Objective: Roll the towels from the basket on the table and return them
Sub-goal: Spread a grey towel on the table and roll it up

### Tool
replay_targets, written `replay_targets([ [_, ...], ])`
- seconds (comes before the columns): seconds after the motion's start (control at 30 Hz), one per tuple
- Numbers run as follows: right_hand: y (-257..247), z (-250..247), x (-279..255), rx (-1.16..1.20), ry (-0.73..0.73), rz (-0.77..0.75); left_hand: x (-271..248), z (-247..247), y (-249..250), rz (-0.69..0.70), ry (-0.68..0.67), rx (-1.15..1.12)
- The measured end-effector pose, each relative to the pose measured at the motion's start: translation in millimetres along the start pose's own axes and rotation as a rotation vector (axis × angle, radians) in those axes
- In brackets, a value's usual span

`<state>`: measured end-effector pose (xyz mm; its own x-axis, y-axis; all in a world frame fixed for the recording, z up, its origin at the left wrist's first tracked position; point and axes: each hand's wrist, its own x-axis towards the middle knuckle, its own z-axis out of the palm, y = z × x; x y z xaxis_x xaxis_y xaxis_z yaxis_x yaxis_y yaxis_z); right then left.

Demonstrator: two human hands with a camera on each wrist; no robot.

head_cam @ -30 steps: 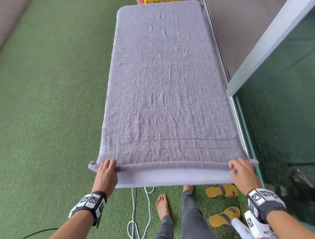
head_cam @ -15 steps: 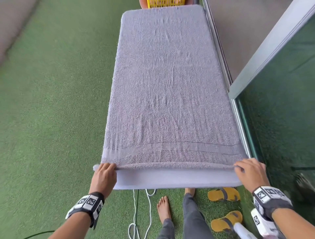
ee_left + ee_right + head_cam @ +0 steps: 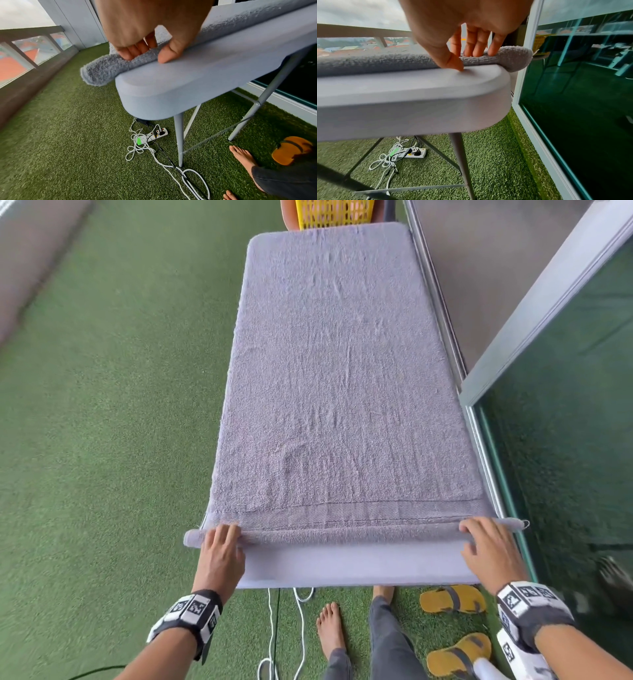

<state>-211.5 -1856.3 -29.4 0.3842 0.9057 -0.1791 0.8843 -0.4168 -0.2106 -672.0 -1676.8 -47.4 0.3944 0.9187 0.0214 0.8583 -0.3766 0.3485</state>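
Observation:
A grey towel [image 3: 342,371] lies spread flat along the pale grey table [image 3: 352,566]. Its near end is turned over into a thin roll [image 3: 349,534] that spans the table's width. My left hand [image 3: 221,546] holds the roll's left end, fingers over the top and thumb on the near side [image 3: 145,54]. My right hand [image 3: 486,542] holds the right end the same way, its thumb tip touching the tabletop [image 3: 471,58]. Both roll ends stick out past the table's sides. A yellow basket [image 3: 334,213] stands beyond the far end.
A glass door [image 3: 565,440] and its metal frame run close along the table's right side. Yellow sandals [image 3: 452,599] and my bare foot [image 3: 330,631] are on the green turf below. A power strip with tangled cables [image 3: 154,135] lies under the table by its legs [image 3: 180,139].
Both hands have pushed forward, turning the towel's near hem over into a thicker roll farther from the table's near edge. More bare tabletop and more of the basket show.

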Motion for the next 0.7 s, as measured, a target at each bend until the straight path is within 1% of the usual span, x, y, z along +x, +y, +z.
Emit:
replay_targets([
  [0.07,0,-2,3,0.072,0.030,0.026,1,-2,-2,0.006,0.031,0.015],
  [0.2,-1,-6,8,0.151,0.100,0.050,5,-15,3,0.056,0.029,0.002],
  [0.27,0,-9,10,0.109,0.064,0.073,6,-19,3,0.044,-0.006,-0.005],
  [0.37,6,-13,12,-0.058,-0.011,0.056,5,-20,-3,-0.012,-0.082,0.035],
  [0.43,8,-16,14,-0.056,-0.054,0.079,7,-19,-5,-0.041,-0.119,0.050],
  [0.47,9,-16,14,-0.036,-0.031,0.091,9,-19,-5,-0.058,-0.118,0.061],
  [0.53,6,-17,14,-0.033,0.062,0.113,13,-19,-1,-0.096,-0.063,0.106],
  [0.6,0,-18,11,0.019,0.093,0.110,13,-16,5,-0.109,-0.024,0.074],
  [0.67,-7,-15,7,0.074,-0.008,0.082,7,-10,14,-0.102,-0.037,-0.023],
  [0.7,-8,-12,6,0.052,-0.043,0.055,3,-8,19,-0.108,-0.047,-0.044],
])
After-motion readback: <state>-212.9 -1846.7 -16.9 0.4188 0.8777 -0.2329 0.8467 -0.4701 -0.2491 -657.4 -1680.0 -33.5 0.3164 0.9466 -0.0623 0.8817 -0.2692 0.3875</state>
